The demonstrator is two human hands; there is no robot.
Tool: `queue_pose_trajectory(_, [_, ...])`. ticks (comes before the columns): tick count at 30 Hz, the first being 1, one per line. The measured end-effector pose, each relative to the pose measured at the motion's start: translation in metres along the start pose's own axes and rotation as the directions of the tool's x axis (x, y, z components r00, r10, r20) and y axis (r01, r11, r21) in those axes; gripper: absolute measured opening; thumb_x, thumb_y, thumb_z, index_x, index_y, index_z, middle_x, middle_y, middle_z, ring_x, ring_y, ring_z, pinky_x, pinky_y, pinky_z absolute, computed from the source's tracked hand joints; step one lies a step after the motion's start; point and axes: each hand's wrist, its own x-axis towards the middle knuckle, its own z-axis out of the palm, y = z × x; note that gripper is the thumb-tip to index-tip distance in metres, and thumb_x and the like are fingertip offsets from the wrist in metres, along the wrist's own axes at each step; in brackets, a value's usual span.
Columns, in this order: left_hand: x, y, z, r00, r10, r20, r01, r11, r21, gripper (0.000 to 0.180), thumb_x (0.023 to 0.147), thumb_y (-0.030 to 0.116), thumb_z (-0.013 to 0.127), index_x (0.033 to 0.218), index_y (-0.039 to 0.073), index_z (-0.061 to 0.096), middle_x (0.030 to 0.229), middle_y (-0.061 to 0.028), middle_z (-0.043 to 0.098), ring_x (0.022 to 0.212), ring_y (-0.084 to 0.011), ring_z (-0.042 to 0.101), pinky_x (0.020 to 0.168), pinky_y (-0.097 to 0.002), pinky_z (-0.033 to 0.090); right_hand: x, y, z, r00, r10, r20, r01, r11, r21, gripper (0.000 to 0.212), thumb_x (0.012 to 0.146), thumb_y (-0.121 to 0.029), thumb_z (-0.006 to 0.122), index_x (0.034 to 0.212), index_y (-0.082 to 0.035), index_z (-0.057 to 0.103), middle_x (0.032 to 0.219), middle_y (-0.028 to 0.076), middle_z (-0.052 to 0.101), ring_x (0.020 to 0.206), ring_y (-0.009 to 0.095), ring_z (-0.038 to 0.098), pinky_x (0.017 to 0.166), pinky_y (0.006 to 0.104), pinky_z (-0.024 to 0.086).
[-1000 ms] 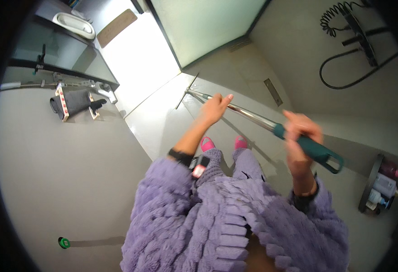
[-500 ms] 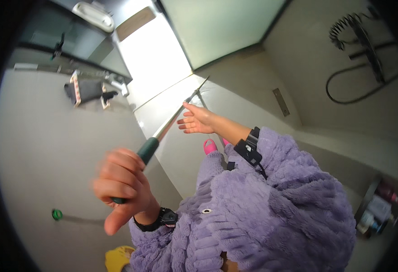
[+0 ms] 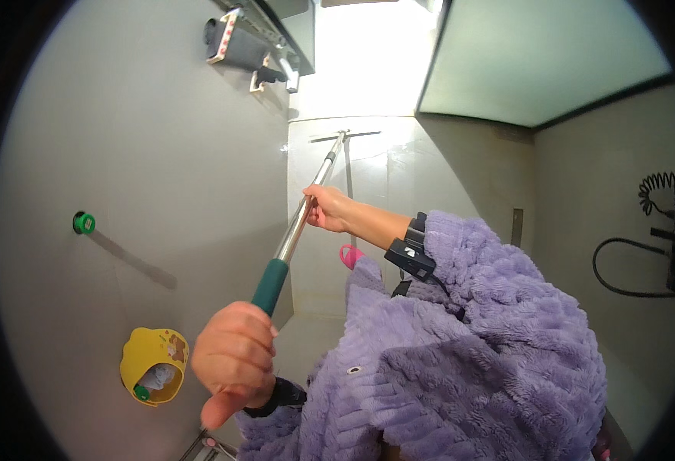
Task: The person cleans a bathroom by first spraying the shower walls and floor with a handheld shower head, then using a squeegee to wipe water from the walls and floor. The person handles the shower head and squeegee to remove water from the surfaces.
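Note:
A floor squeegee with a metal pole (image 3: 294, 229) slants away from me. Its green grip (image 3: 269, 288) is wrapped in my left hand (image 3: 234, 355), low at the left, with the thumb pointing down along the end. Farther along, my right hand (image 3: 328, 209) closes its fingers round the bare metal. The dark, thin blade (image 3: 364, 133) lies across the pale tiled floor (image 3: 318, 273), near the bright doorway strip. Purple fluffy sleeves cover my arms, and a black device is strapped at each wrist.
A frosted glass panel (image 3: 545, 58) stands at far right. On the left wall are a green round fitting (image 3: 84, 223), a yellow bin-like holder (image 3: 131, 356) and a rack with a dark roll (image 3: 239, 52). A black shower hose (image 3: 622, 292) hangs right. A pink slipper (image 3: 349, 256) shows below.
My right hand, whose fingers were spread beside the pole, is now closed round it. The view has turned, and the squeegee blade now shows crosswise. My left hand keeps its hold.

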Motion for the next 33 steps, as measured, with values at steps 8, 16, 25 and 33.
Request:
queue_pose_trajectory(8, [-0.058, -0.034, -0.118, 0.99, -0.066, -0.126, 0.076, 0.994, 0.073, 0.068, 0.092, 0.061, 0.027, 0.047, 0.012, 0.041, 0.046, 0.0015, 0.045, 0.045, -0.0151, 0.043, 0.059, -0.0329, 0.038, 0.15, 0.061, 0.037, 0.999, -0.039, -0.003, 0.039, 0.999, -0.013, 0.011, 0.086, -0.015, 0.047, 0.082, -0.005, 0.05, 0.067, 0.004, 0.056, 0.05, 0.013, 0.047, 0.049, 0.028, 0.047])
queue_pose_trajectory(16, [-0.089, -0.069, -0.194, 0.988, -0.12, -0.097, 0.125, 0.991, 0.043, 0.063, 0.091, 0.057, 0.037, 0.048, 0.01, 0.039, 0.046, 0.0026, 0.041, 0.045, -0.016, 0.042, 0.058, -0.0332, 0.039, 0.211, 0.073, 0.058, 0.995, -0.044, -0.092, 0.039, 0.997, -0.063, 0.014, 0.085, -0.017, 0.047, 0.076, -0.006, 0.051, 0.065, 0.002, 0.055, 0.045, 0.008, 0.038, 0.041, 0.0225, 0.035])
queue_pose_trajectory(25, [-0.102, -0.032, -0.235, 0.959, -0.142, -0.245, 0.14, 0.99, -0.026, 0.064, 0.093, 0.055, 0.035, 0.047, 0.011, 0.036, 0.044, 0.0018, 0.038, 0.039, -0.0158, 0.038, 0.048, -0.031, 0.031, 0.204, 0.117, 0.098, 0.981, 0.126, -0.148, -0.142, 0.985, -0.1, 0.016, 0.086, -0.017, 0.049, 0.08, -0.003, 0.053, 0.061, 0.002, 0.046, 0.045, 0.009, 0.036, 0.039, 0.023, 0.034])
queue_pose_trajectory(33, [-0.102, -0.006, -0.249, 0.994, -0.064, -0.086, 0.055, 0.993, -0.101, 0.062, 0.093, 0.055, 0.036, 0.048, 0.011, 0.037, 0.046, 0.0013, 0.04, 0.04, -0.0167, 0.039, 0.047, -0.0299, 0.03, 0.18, 0.116, 0.119, 0.984, 0.08, -0.161, -0.105, 0.983, -0.15, 0.019, 0.086, -0.017, 0.049, 0.079, 0.0, 0.051, 0.063, 0.003, 0.045, 0.046, 0.009, 0.035, 0.039, 0.0229, 0.032])
